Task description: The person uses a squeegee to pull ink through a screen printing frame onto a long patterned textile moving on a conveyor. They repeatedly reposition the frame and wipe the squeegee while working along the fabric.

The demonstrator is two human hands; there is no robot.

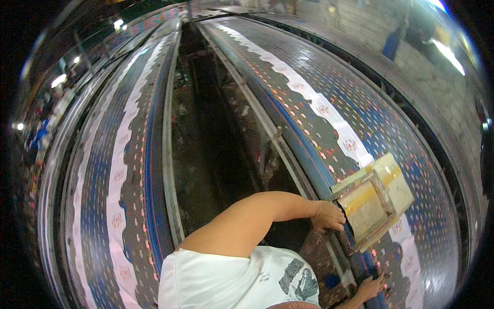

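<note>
A printing screen (366, 203), a wooden frame with yellow tape and a pale panel, lies tilted over a white cloth strip (350, 144) on the right-hand table. My left hand (328, 216) reaches across to the screen's near left edge, its fingers curled against that edge. Part of the grip is hidden. Lower down, my right hand (371, 288) rests at the blue edge of the same table, fingers stretched toward the cloth and holding nothing that I can see. Small reddish printed motifs repeat along the strip, which passes beneath the screen.
A dark gap (216, 139) with metal rails runs between two long tables. On the left table (98, 180) lie more scalloped white strips (117, 177). Coloured paint spots cover both surfaces. A block wall (432, 87) stands at the right, and lamps glow at the far left.
</note>
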